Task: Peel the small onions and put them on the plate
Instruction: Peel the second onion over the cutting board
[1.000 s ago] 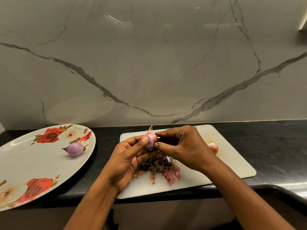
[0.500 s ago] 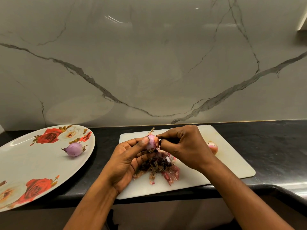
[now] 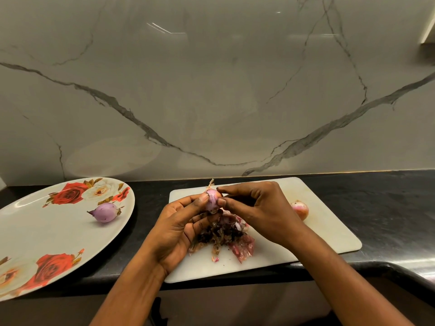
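A small pink onion [image 3: 212, 198] with a dry stalk is held above the white cutting board [image 3: 329, 229]. My left hand [image 3: 181, 229] grips it from the left with thumb and fingers. My right hand [image 3: 261, 210] pinches its right side with thumb and forefinger. A pile of dark and red onion skins [image 3: 226, 238] lies on the board under my hands. One peeled purple onion [image 3: 106, 212] lies on the large rose-patterned plate [image 3: 47, 236] at the left. Another small onion [image 3: 300, 209] sits on the board behind my right hand, partly hidden.
The board and plate rest on a black counter [image 3: 388, 208] whose front edge curves at the right. A grey marble wall [image 3: 211, 90] rises right behind them. The plate overhangs the counter's front edge at the left.
My right thumb and forefinger have shifted on the onion's right side, and the onion has turned slightly in my left hand. Nothing else has moved.
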Demonstrator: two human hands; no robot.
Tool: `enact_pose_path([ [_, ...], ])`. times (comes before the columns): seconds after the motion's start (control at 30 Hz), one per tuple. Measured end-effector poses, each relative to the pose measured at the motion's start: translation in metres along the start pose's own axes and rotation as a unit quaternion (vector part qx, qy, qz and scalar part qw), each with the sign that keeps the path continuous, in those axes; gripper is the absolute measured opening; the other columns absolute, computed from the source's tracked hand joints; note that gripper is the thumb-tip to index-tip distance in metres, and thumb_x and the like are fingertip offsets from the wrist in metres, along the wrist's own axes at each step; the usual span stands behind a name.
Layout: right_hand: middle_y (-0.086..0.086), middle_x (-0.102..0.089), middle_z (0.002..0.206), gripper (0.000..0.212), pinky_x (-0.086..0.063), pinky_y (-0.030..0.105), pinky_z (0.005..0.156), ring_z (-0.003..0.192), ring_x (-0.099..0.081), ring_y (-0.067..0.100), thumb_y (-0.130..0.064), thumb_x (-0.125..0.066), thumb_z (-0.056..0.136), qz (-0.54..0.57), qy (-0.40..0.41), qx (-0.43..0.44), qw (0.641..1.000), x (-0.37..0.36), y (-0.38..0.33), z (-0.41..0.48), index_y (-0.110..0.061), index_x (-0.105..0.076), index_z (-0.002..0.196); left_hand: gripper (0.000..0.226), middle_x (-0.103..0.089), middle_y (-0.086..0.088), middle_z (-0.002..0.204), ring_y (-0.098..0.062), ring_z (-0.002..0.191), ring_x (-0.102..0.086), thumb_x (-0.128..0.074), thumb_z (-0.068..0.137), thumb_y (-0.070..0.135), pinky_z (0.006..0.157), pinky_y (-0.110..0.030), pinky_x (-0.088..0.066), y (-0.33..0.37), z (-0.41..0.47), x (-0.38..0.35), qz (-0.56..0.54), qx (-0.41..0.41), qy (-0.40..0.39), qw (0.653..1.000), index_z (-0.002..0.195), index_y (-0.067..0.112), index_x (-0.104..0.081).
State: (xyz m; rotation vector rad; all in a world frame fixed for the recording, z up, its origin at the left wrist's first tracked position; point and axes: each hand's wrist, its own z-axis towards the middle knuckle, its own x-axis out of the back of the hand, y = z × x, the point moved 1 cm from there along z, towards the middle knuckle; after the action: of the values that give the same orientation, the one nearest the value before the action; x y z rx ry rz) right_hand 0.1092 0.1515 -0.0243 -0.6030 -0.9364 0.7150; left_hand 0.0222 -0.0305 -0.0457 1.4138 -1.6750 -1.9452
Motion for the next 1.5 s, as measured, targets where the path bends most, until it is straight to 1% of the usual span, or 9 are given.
enact_pose_path([
  [0.2, -0.009, -0.079, 0.102, 0.023, -0.065, 0.029, 0.083, 0.092, -0.076, 0.004, -0.017, -0.073, 0.097, -0.002, 0.035, -0.008, 0.999, 0.0, 0.013, 0.0, -0.019, -0.078, 0.119, 0.039, -0.072, -0.025, 0.128, -0.037, 0.127, -0.067, -0.073, 0.087, 0.021, 0.101, -0.041, -0.058, -0.001, 0.002, 0.002, 0.004, 0.005, -0.003, 1.0, 0.12, 0.001, -0.077],
  [0.37, -0.012, -0.075, 0.12, 0.05, -0.061, 0.021, 0.089, 0.107, -0.071, -0.003, -0.036, -0.079, 0.088, 0.0, -0.014, 0.013, 1.0, -0.003, 0.006, -0.002, -0.03, -0.067, 0.136, 0.042, -0.072, -0.024, 0.128, -0.033, 0.12, -0.071, -0.071, 0.091, 0.017, 0.099, -0.037, -0.06, 0.0, 0.001, 0.003, -0.004, -0.002, -0.009, 1.0, 0.129, -0.001, -0.07],
  [0.67, -0.011, -0.079, 0.104, 0.026, -0.063, 0.024, 0.081, 0.094, -0.077, 0.004, -0.018, -0.074, 0.095, 0.027, 0.062, 0.041, 0.997, -0.009, 0.015, -0.005, -0.02, -0.076, 0.12, 0.043, -0.069, -0.023, 0.134, -0.039, 0.13, -0.064, -0.074, 0.094, 0.022, 0.11, -0.048, -0.05, -0.003, 0.004, 0.005, 0.016, -0.001, -0.032, 0.999, 0.132, 0.002, -0.07],
  [0.77, -0.008, -0.079, 0.097, 0.021, -0.065, 0.026, 0.076, 0.087, -0.077, 0.005, -0.014, -0.072, 0.097, 0.015, 0.091, 0.025, 0.995, -0.011, 0.02, -0.004, -0.016, -0.077, 0.117, 0.047, -0.069, -0.024, 0.134, -0.039, 0.129, -0.064, -0.077, 0.086, 0.023, 0.107, -0.046, -0.053, -0.002, 0.004, 0.006, 0.003, 0.007, -0.034, 0.999, 0.128, 0.002, -0.072],
  [0.87, -0.008, -0.079, 0.096, 0.019, -0.065, 0.026, 0.075, 0.085, -0.077, 0.003, -0.015, -0.073, 0.097, 0.003, 0.107, 0.013, 0.994, -0.013, 0.025, -0.004, -0.015, -0.078, 0.115, 0.031, -0.07, -0.026, 0.131, -0.035, 0.119, -0.07, -0.069, 0.095, 0.017, 0.1, -0.042, -0.059, -0.001, 0.003, 0.004, -0.026, 0.009, -0.028, 0.999, 0.121, 0.001, -0.076],
  [1.03, -0.009, -0.079, 0.096, 0.017, -0.065, 0.026, 0.076, 0.085, -0.076, -0.001, -0.018, -0.075, 0.096, -0.022, 0.134, 0.001, 0.991, -0.015, 0.029, -0.009, -0.018, -0.079, 0.112, 0.035, -0.07, -0.029, 0.129, -0.037, 0.113, -0.073, -0.062, 0.094, 0.013, 0.088, -0.039, -0.065, -0.002, 0.003, 0.001, -0.056, 0.02, -0.013, 0.998, 0.123, -0.003, -0.073],
  [1.17, -0.012, -0.079, 0.093, 0.013, -0.065, 0.027, 0.075, 0.083, -0.076, -0.001, -0.019, -0.075, 0.097, -0.028, 0.152, -0.014, 0.988, -0.014, 0.031, -0.008, -0.02, -0.08, 0.109, 0.039, -0.069, -0.031, 0.129, -0.038, 0.115, -0.072, -0.061, 0.094, 0.015, 0.093, -0.042, -0.063, -0.003, 0.004, 0.003, -0.067, 0.028, 0.006, 0.997, 0.127, -0.004, -0.069],
  [1.37, -0.009, -0.078, 0.115, 0.032, -0.061, 0.02, 0.089, 0.103, -0.072, -0.005, -0.017, -0.08, 0.091, -0.055, 0.105, 0.017, 0.993, -0.017, 0.028, -0.013, -0.021, -0.077, 0.123, 0.04, -0.072, -0.024, 0.127, -0.037, 0.119, -0.071, -0.065, 0.09, 0.014, 0.1, -0.044, -0.058, -0.003, 0.004, 0.001, -0.031, -0.002, 0.008, 0.999, 0.128, 0.0, -0.07],
  [1.5, -0.008, -0.076, 0.122, 0.039, -0.062, 0.023, 0.087, 0.106, -0.072, -0.005, -0.036, -0.077, 0.092, -0.016, 0.096, 0.02, 0.995, -0.017, 0.023, -0.012, -0.023, -0.073, 0.129, 0.042, -0.074, -0.021, 0.126, -0.034, 0.119, -0.072, -0.067, 0.09, 0.014, 0.098, -0.041, -0.06, -0.003, 0.004, 0.0, -0.003, -0.005, 0.009, 1.0, 0.132, 0.004, -0.068],
])
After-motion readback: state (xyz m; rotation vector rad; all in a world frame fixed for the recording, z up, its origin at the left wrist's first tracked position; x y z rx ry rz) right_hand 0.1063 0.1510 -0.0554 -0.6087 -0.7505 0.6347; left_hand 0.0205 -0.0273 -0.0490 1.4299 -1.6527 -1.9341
